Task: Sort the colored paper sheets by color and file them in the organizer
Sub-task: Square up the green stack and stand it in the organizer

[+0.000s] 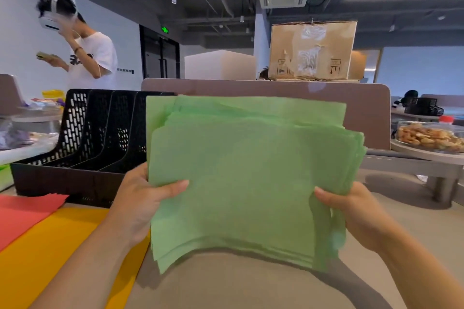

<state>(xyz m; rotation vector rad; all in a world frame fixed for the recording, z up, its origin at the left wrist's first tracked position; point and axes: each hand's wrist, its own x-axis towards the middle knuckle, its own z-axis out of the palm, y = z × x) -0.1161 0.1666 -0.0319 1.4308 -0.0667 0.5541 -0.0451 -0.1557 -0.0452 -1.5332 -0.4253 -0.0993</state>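
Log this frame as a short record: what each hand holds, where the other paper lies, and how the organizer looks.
held: green sheets, a loose uneven stack raised above the table
left hand: grip on the stack's left edge, thumb on the front
right hand: grip on the stack's right edge, thumb on the front
organizer: black mesh, on the table at left, partly hidden by the stack; no paper shows in the visible slots
red sheet: flat, far left
yellow sheet: flat, next to the red, under the left forearm
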